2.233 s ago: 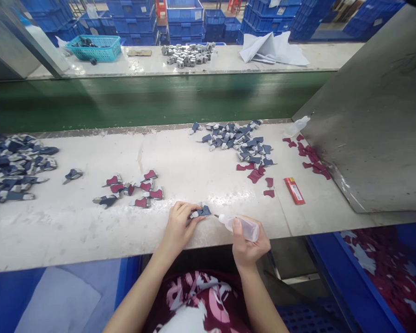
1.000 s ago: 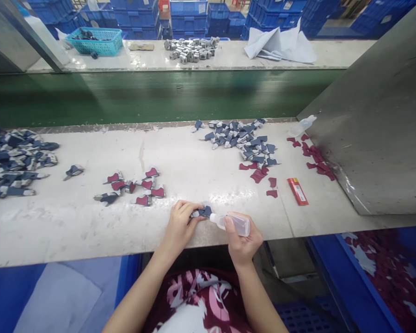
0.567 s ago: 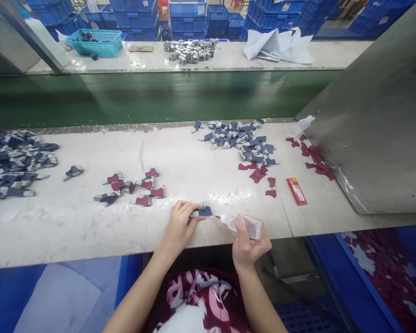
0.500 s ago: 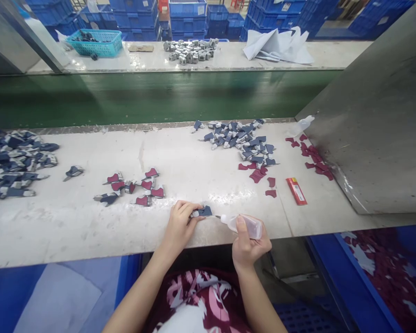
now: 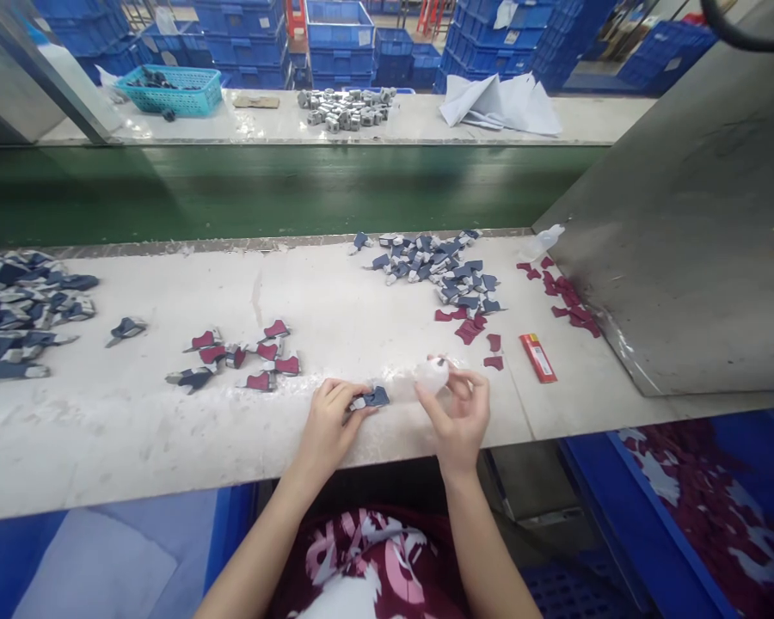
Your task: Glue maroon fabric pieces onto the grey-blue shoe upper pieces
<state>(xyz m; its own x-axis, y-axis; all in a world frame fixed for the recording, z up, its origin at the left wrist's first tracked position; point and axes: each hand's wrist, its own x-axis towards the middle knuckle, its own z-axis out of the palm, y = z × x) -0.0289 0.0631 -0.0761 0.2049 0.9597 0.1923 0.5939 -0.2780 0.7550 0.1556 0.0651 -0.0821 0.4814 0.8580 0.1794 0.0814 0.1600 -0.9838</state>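
Observation:
My left hand pinches a small dark blue and grey part against the worktop, its blue face turned up. To the right of it, my right hand grips a small translucent squeeze bottle between thumb and fingers, a little apart from the part. Motion smears the bottle, so where its tip points is unclear. Left of my hands lie several similar parts with dark red pieces on them. Beyond my right hand are loose dark red pieces beside a pile of blue and grey parts.
A bigger pile of blue and grey parts covers the left end of the worktop. A red packet lies at right, near a slanted metal panel. Behind the green strip, a shelf bears a turquoise basket and grey pieces.
My right hand has lifted and turned the bottle, which was lying level with its tip near the blue part. My left hand keeps its hold. The view has shifted slightly.

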